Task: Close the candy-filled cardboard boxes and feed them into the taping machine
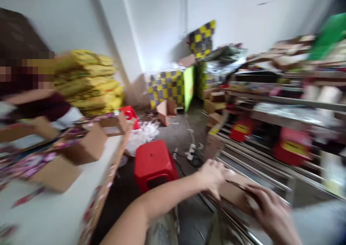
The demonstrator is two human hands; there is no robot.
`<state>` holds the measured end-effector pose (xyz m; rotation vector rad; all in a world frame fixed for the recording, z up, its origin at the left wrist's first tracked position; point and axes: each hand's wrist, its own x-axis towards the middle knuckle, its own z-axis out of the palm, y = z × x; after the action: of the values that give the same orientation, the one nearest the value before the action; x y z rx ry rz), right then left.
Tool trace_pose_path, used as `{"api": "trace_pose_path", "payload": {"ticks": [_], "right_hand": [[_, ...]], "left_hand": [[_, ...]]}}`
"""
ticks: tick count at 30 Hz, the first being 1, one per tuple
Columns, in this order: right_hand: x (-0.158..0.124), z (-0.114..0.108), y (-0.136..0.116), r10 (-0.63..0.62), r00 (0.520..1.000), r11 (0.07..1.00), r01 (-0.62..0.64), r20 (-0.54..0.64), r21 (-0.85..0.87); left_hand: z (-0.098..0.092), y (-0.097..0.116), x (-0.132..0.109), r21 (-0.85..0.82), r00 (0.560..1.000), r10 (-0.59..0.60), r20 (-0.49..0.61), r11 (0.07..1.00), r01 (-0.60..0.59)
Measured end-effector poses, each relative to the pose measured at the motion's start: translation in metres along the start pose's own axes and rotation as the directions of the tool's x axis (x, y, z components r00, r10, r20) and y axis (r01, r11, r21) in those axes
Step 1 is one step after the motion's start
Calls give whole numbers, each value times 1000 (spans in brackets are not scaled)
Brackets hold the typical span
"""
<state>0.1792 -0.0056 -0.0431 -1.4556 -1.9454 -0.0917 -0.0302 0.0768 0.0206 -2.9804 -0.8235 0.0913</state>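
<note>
A narrow brown cardboard box lies at the lower right, on a low metal rack of rails. Over its far end, my left hand grips the box, thumb hanging down the near side and fingers across the top. My right hand is closed around the near end, its fingers bent over the edge. A dark slit runs along the box top between the hands. Motion blur softens both hands, and the box's underside is hidden.
A red stool stands left of my arm. Further left, a white table bears open cartons and pink-purple packets beside another person. Cables and a power strip lie on the floor. Loaded shelves rise at the right.
</note>
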Motion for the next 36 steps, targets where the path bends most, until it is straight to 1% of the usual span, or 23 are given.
{"api": "trace_pose_path", "payload": {"ticks": [1,2,4,6,8,11,13,14,16,17,18,19,21,23,25,28,31,33,36], "right_hand": [[-2,-7,3,14,997,999,-12,69,-35],[0,-11,5,59,993,995,-51,105,-81],[11,-12,13,129,987,977,-110,97,-183],[28,-8,26,181,980,958,-156,83,-242],[46,-1,43,213,974,948,-187,77,-257],[65,7,70,253,967,943,-239,32,-233],[71,11,85,306,951,932,-310,-47,-191],[71,12,90,342,935,922,-353,-94,-160],[68,11,92,397,902,906,-415,-169,-88],[65,10,89,406,895,904,-423,-184,-58],[62,8,85,399,899,911,-411,-179,-34],[60,6,78,375,915,924,-382,-149,-17],[61,2,63,296,955,955,-296,-27,3],[66,0,50,241,964,970,-244,114,12],[74,-1,41,255,944,965,-262,211,3],[82,-3,37,330,902,941,-336,278,-26],[87,-4,34,363,871,930,-363,330,-63],[94,-3,31,389,845,920,-378,367,-103],[109,-3,27,438,797,896,-423,415,-134]], "left_hand": [[4,-1,5,-61,1000,-1,-16,998,0],[8,-1,10,-116,998,-43,-43,992,38],[17,1,16,-199,981,-165,-103,970,143],[23,7,20,-238,944,-305,-127,933,270],[25,14,26,-237,898,-422,-123,892,386],[25,22,44,-211,835,-539,-113,834,510],[25,25,60,-201,804,-584,-112,806,557],[25,25,68,-198,792,-600,-113,795,573],[25,25,83,-199,774,-621,-119,779,595],[25,25,90,-202,767,-629,-122,773,601],[25,24,95,-208,763,-635,-126,768,605],[25,24,99,-216,760,-637,-128,766,605],[25,22,106,-233,766,-632,-122,768,597],[22,17,109,-242,780,-618,-93,774,585],[18,11,110,-247,795,-606,-31,775,582],[11,0,112,-267,804,-587,100,762,590],[5,-8,113,-282,807,-548,220,756,590],[4,-9,112,-260,829,-502,245,790,555],[6,-8,108,-177,886,-422,193,873,455]]}}
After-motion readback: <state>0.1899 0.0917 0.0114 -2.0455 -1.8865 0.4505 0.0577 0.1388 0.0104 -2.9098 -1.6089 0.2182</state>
